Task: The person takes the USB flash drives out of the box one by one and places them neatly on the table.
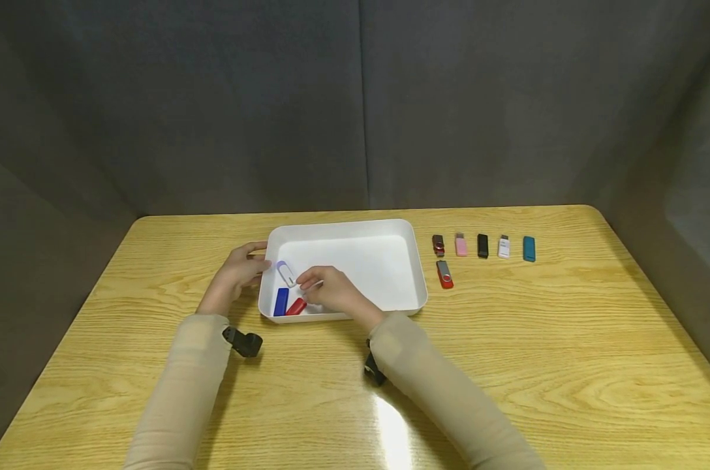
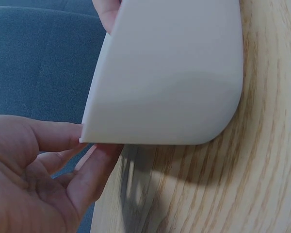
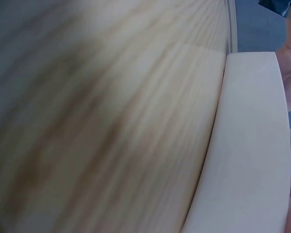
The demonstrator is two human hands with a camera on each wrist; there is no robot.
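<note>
The left hand (image 1: 237, 271) is resting against the left wall of the white tray (image 1: 390, 230), with the fingers almost straight on the rim, so it is steadying the tray and not gripping it. In the left wrist view the fingers (image 2: 58, 138) are touching the tray corner (image 2: 169, 82) from outside.

The right hand (image 1: 331, 290) is reaching into the tray, and its fingertips are pinching the end of a white drive (image 1: 287, 273) near the left wall. A blue drive (image 1: 281, 301) and a red drive (image 1: 296, 306) are already lying in the front left corner, just beside each other. The white drive is sitting a little behind them, tilted.

Six more drives are lying in a row (image 1: 482, 246) on the table (image 1: 566, 365), well apart from the tray on its right side.

To do this step well, I think the right hand should be lowering the white drive flat beside the blue one, without pushing the two others. The left hand should be keeping the tray from sliding. The right wrist view is blurred and is showing only the tray wall (image 3: 252, 145).
</note>
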